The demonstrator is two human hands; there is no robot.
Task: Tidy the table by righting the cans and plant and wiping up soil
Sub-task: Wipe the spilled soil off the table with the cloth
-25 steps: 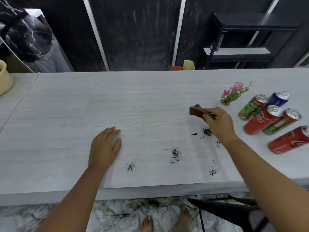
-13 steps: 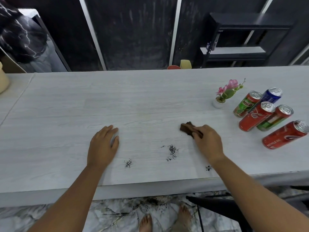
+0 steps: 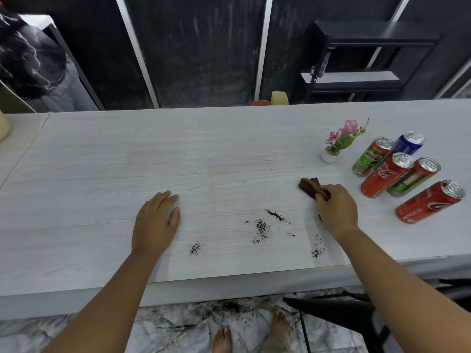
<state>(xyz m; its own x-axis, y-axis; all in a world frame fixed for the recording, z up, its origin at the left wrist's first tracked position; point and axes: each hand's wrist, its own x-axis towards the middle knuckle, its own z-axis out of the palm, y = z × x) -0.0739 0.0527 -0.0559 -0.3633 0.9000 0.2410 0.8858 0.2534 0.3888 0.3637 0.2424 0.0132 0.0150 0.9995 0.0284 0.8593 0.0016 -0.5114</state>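
My right hand [image 3: 335,211] grips a brown cloth [image 3: 311,186] and presses it on the pale wooden table [image 3: 102,161], right of centre. Dark soil [image 3: 261,229] lies in small patches near the front edge, between my hands. My left hand [image 3: 155,222] rests flat on the table, holding nothing. A small white pot with pink flowers [image 3: 336,143] stands upright at the right. Beside it stand several cans: a green Milo can [image 3: 370,156], a blue can [image 3: 407,143], and red cans [image 3: 430,202].
Spilled soil lies on the marble floor [image 3: 229,308] under the table's front edge, near my bare feet. A black chair [image 3: 344,312] stands at the lower right. A black shelf [image 3: 369,59] is behind the table, and a beige container [image 3: 3,127] is at the far left edge.
My right hand swept the cloth toward me over the soil, then moved it back away and to the right. A thin soil smear now shows near the middle patch. My left hand stayed put.
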